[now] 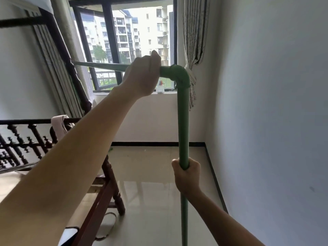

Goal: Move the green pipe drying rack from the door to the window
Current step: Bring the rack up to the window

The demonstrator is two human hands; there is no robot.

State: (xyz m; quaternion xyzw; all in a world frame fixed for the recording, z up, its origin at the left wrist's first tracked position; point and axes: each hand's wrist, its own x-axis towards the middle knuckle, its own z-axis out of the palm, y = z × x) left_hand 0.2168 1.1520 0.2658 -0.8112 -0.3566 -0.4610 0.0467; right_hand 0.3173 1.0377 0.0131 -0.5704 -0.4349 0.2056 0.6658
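Grip check, near to far: your right hand (186, 174) was fully closed around the vertical post of the green pipe drying rack (183, 121), low on the upright, probably so it could take the weight and steer the base. Post bottom ran out of frame, so you couldn't tell whether the foot was on the floor tiles (150, 174) or lifted. Your left hand (142, 75) was wrapped tight over the horizontal top bar, just beside the elbow joint (180, 75); that high-low split likely kept the frame from twisting or tipping. Rack stood between the dark wooden bed frame (106, 189) on your left and the white wall (266, 103) on your right, upright, far end of the top bar reaching toward the left curtain. Beyond it, the window (134, 41) and its sill were near but not reached; a small jar (160, 89) sat on the sill, and the tied curtain (192, 50) hung right behind the elbow, a snag risk.
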